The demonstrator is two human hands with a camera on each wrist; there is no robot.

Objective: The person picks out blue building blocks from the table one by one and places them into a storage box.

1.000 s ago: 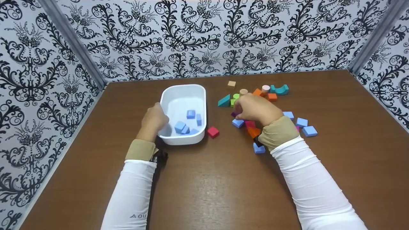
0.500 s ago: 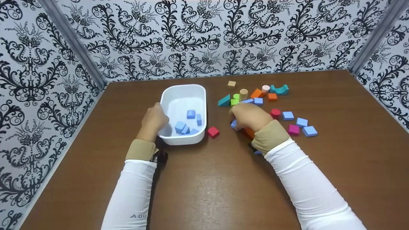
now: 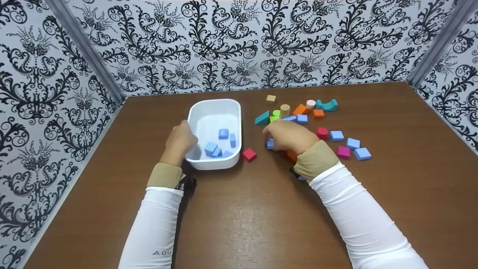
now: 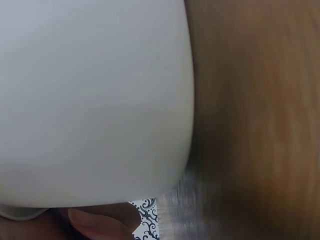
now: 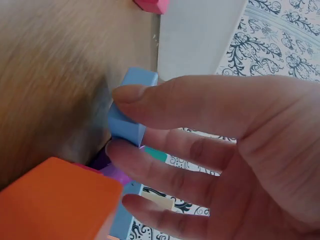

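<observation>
Fingers of the right hand point(image 3: 290, 135) are pinched round a blue block point(image 5: 126, 129), just now shifted towards the white tray point(image 3: 213, 165); its pick-up seems secured. Holding other blue blocks point(image 3: 211, 148), the tray is gripped at its rim by the left hand point(image 3: 181, 138).

Orange block point(image 3: 292, 155) partly behind right hand point(image 3: 289, 135)

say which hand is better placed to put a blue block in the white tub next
Right, I'd judge: the right hand pinches a blue block between thumb and fingers, while the left hand holds the white tub at its side.
</observation>
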